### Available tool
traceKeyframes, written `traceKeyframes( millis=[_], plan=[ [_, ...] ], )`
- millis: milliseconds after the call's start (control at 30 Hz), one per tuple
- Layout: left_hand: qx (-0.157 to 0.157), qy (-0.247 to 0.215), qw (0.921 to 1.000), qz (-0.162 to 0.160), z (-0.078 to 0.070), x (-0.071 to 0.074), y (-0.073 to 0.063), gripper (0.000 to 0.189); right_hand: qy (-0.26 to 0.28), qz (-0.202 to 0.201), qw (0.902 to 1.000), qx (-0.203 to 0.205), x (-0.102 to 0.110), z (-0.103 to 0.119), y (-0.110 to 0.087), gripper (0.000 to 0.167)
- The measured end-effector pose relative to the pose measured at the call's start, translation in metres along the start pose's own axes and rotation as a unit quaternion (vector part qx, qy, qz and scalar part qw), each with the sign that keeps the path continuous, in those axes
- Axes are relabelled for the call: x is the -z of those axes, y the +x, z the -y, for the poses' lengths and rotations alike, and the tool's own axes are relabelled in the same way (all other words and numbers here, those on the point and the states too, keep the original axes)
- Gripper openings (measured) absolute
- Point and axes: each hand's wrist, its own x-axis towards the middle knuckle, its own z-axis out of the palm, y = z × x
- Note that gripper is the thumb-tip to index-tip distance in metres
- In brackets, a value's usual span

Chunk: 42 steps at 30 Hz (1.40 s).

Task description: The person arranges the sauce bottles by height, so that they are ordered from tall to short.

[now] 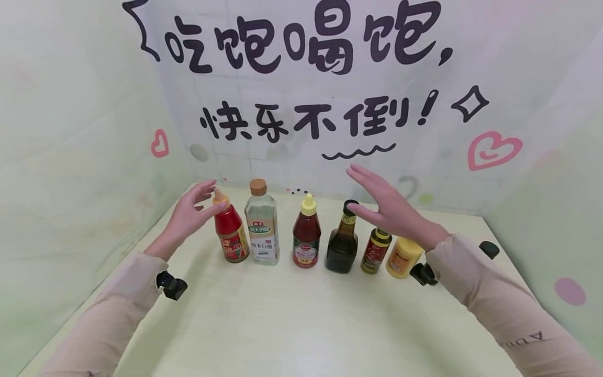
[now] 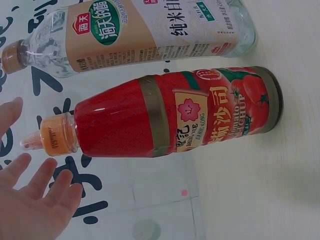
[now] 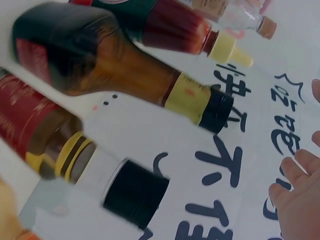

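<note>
Head view: left hand (image 1: 188,213) beside ketchup (image 1: 231,233), right hand (image 1: 391,208) aloft, both fingers relaxed, gripping nothing; ketchup looks squeezable, slick, probably weighty, best held mid-body.

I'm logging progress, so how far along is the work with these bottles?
Seemingly done: the bottles stand lined up. In hand: the left hand is open around the top of the ketchup bottle. Probably left: gripping one, since the right hand also holds nothing.
</note>
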Motion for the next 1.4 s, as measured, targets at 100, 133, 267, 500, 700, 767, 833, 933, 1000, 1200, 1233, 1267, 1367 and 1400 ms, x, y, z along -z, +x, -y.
traceKeyframes(
  millis=[100, 133, 267, 500, 700, 767, 833, 933, 1000, 1200, 1233, 1267, 1367, 1400],
  plan=[
    [0.013, -0.004, 0.9998, 0.013, -0.001, 0.001, 0.002, 0.068, 0.016, -0.003, 0.9998, 0.012, -0.007, 0.005, 0.010, 0.063],
    [0.016, -0.005, 0.9997, 0.017, -0.001, 0.001, 0.002, 0.068, 0.024, -0.005, 0.9996, 0.013, -0.010, 0.007, 0.013, 0.062],
    [0.038, -0.011, 0.9986, 0.036, -0.001, 0.003, 0.005, 0.070, 0.056, -0.016, 0.9983, 0.006, -0.021, 0.016, 0.026, 0.057],
    [0.056, -0.008, 0.9968, 0.057, 0.000, 0.009, 0.012, 0.070, 0.145, -0.013, 0.9887, -0.035, -0.039, 0.028, 0.047, 0.053],
    [0.068, -0.015, 0.9941, 0.083, 0.001, 0.010, 0.016, 0.071, 0.224, 0.007, 0.9707, -0.086, -0.050, 0.038, 0.066, 0.053],
    [0.070, -0.019, 0.9929, 0.094, 0.001, 0.010, 0.018, 0.071, 0.244, 0.014, 0.9646, -0.100, -0.053, 0.041, 0.072, 0.053],
    [0.070, -0.021, 0.9920, 0.103, 0.001, 0.011, 0.019, 0.071, 0.262, 0.022, 0.9588, -0.109, -0.057, 0.043, 0.078, 0.054],
    [0.068, -0.021, 0.9908, 0.115, 0.000, 0.012, 0.021, 0.070, 0.281, 0.031, 0.9519, -0.118, -0.064, 0.046, 0.086, 0.055],
    [0.066, -0.022, 0.9904, 0.119, 0.001, 0.012, 0.022, 0.069, 0.288, 0.033, 0.9491, -0.123, -0.070, 0.048, 0.092, 0.055],
    [0.068, -0.029, 0.9896, 0.124, 0.003, 0.011, 0.024, 0.065, 0.289, 0.036, 0.9472, -0.135, -0.091, 0.055, 0.107, 0.057],
    [0.068, -0.030, 0.9894, 0.125, 0.003, 0.010, 0.024, 0.064, 0.286, 0.039, 0.9477, -0.137, -0.094, 0.056, 0.110, 0.057],
    [0.069, -0.030, 0.9893, 0.125, 0.004, 0.009, 0.024, 0.064, 0.282, 0.041, 0.9484, -0.140, -0.097, 0.057, 0.112, 0.058],
    [0.071, -0.031, 0.9892, 0.124, 0.005, 0.008, 0.025, 0.062, 0.274, 0.049, 0.9488, -0.149, -0.105, 0.059, 0.118, 0.059],
    [0.072, -0.032, 0.9892, 0.124, 0.005, 0.007, 0.025, 0.061, 0.275, 0.051, 0.9480, -0.153, -0.107, 0.060, 0.120, 0.059]
  ],
)
